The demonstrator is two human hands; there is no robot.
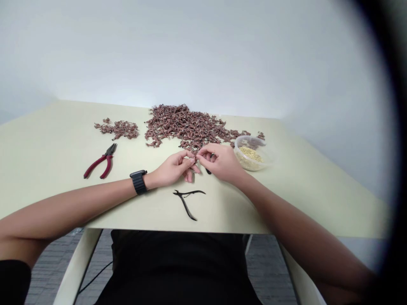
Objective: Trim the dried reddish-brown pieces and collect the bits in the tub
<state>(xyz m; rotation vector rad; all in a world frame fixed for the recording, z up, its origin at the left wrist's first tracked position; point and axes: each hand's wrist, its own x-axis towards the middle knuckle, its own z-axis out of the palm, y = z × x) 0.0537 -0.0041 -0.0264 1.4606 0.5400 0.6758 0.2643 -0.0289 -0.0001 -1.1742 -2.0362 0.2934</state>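
My left hand and my right hand meet at the middle of the pale table, fingertips pinched together on one small reddish-brown piece. The right hand also grips a dark tool whose tip pokes out below the palm. A black watch is on my left wrist. Just behind the hands lies a big heap of the same reddish-brown pieces. Black nippers lie on the table in front of the hands.
A smaller heap of reddish-brown pieces lies at the back left. Red-handled pliers rest left of my left hand. A clear plastic tub of small yellowish bits stands right of my right hand. A white wall rises behind the table.
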